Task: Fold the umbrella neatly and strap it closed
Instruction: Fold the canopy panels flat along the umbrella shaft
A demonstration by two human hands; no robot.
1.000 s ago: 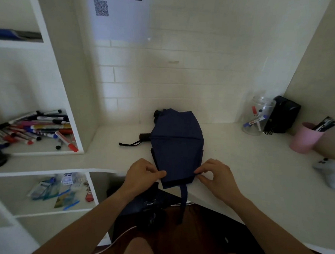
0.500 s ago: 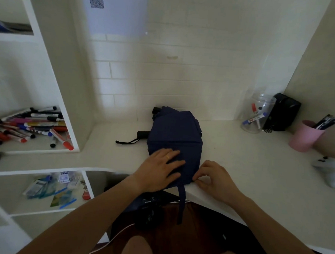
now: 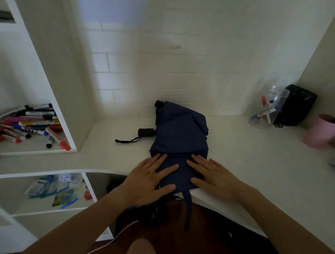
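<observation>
A navy blue folding umbrella (image 3: 179,135) lies flattened on the white desk (image 3: 257,165), its canopy spread in flat folds. Its black handle (image 3: 145,132) with a wrist cord pokes out to the left. The closing strap (image 3: 187,208) hangs down over the desk's front edge. My left hand (image 3: 151,180) lies flat, fingers spread, on the near left part of the canopy. My right hand (image 3: 212,176) lies flat on the near right part. Both palms press the fabric and grip nothing.
A shelf cubby at left holds several markers (image 3: 28,124). At the back right stand a clear jar with markers (image 3: 267,108), a black box (image 3: 296,105) and a pink cup with pens (image 3: 322,131). A lower shelf (image 3: 54,191) holds packets. My knees are below the desk.
Both hands let go of the canopy's near edge and went flat onto the fabric, first the left, then the right. The view has tilted down slightly.
</observation>
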